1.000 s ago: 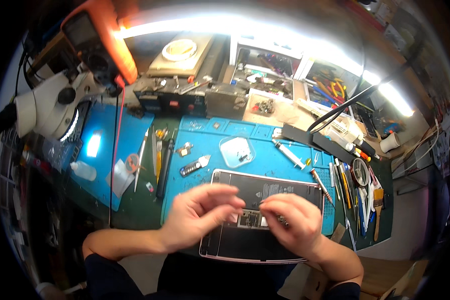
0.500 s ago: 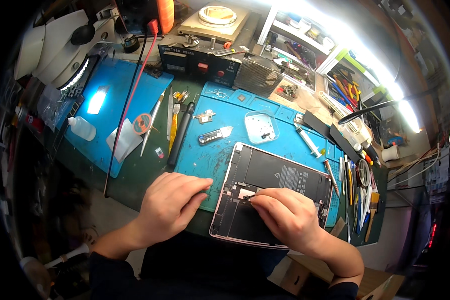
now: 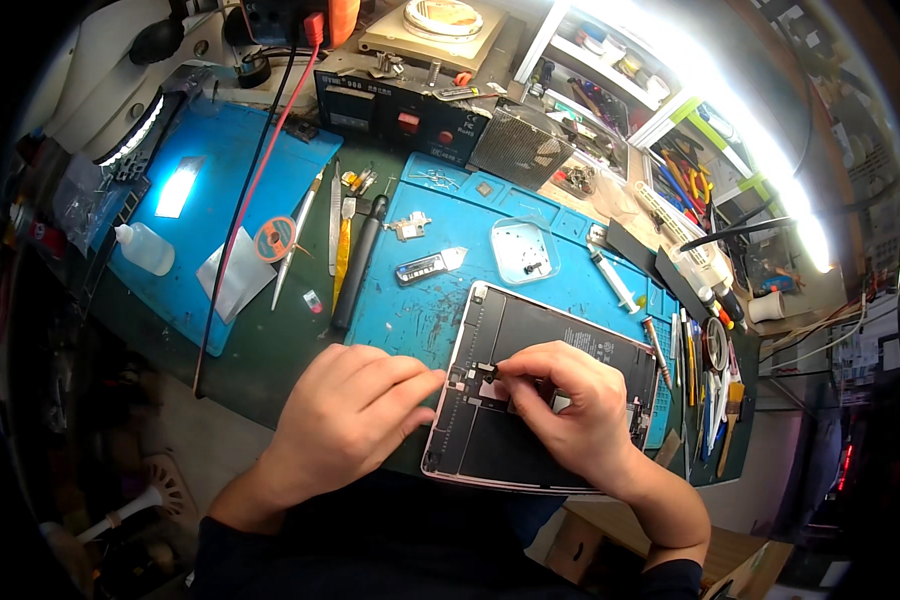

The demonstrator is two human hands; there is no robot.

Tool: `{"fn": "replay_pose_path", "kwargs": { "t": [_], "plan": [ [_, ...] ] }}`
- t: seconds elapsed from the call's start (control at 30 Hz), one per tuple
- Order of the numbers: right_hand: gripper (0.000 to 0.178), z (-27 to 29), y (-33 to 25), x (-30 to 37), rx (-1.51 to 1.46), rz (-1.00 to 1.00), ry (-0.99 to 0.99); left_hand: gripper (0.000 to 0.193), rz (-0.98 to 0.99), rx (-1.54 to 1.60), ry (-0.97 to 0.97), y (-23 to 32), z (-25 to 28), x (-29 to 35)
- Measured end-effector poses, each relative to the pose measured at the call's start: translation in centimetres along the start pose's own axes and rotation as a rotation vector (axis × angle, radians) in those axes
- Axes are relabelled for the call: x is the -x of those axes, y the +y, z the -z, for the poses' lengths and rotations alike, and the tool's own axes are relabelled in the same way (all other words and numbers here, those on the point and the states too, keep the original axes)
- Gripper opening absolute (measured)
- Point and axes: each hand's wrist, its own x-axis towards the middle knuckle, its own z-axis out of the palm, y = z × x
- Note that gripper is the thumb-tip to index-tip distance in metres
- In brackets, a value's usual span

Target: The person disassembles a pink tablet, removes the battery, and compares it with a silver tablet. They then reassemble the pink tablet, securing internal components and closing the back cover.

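Note:
An opened tablet (image 3: pixel 515 330) lies tilted on the blue work mat, its dark inside and black battery facing up. Above its middle, near the small boards and connectors, my right hand (image 3: pixel 575 405) pinches a small dark part (image 3: pixel 489 376) between thumb and fingertips; its exact kind is too small to tell. My left hand (image 3: pixel 355 415) is at the tablet's left edge, index fingertip on or just over the rim. The left thumb is held apart from that finger, with nothing visible between them. My right hand covers part of the tablet's lower right.
Behind the tablet are a clear plastic dish (image 3: pixel 523 252) of small parts, a utility blade piece (image 3: pixel 431 267) and a syringe (image 3: pixel 615 282). Brushes and tools (image 3: pixel 715 390) crowd the right side. A black cylindrical tool (image 3: pixel 360 265) and a white bottle (image 3: pixel 145 248) lie left.
My left hand has moved right, reaching the tablet's edge. My right hand has shifted slightly up and left with the small dark part. The whole view has shifted a little.

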Motion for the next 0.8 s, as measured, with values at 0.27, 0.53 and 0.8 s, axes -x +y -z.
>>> {"fn": "replay_pose_path", "kwargs": {
  "t": [0.27,0.53,0.8],
  "plan": [
    [0.017,1.6,1.8,0.3,-0.032,-0.052,0.137,0.074,-0.107,-0.161,-0.243,0.2,0.3,-0.6],
    [0.017,1.9,2.8,0.7,-0.107,-0.031,0.192,0.074,-0.143,-0.266,-0.282,0.4,0.1,-0.8],
    [0.016,2.1,2.7,1.0,-0.106,0.036,0.208,0.075,-0.266,-0.399,-0.323,0.4,0.5,-1.6]
  ]
}}
